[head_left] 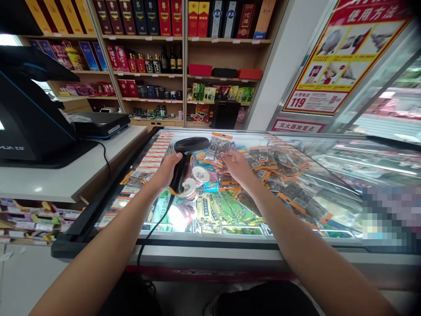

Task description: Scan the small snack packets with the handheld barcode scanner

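My left hand (167, 170) is wrapped round the handle of a black handheld barcode scanner (192, 144), its head turned toward the right. A cable runs from the handle down over the freezer's front edge. My right hand (237, 166) pinches a small clear packet (217, 148) with dark contents, a printed label and an orange top edge. The packet is just right of the scanner head, above the glass lid. Many similar packets (291, 193) lie heaped to the right of my right hand. A few more (136, 178) lie left of my left hand.
Under the glass of the chest freezer (210, 251) are tubs (200, 174) and green bags (226, 208). At left, a counter (59, 180) bears a black till (29, 109) and a scale (101, 124). Shelves (144, 38) with boxes and bottles stand behind.
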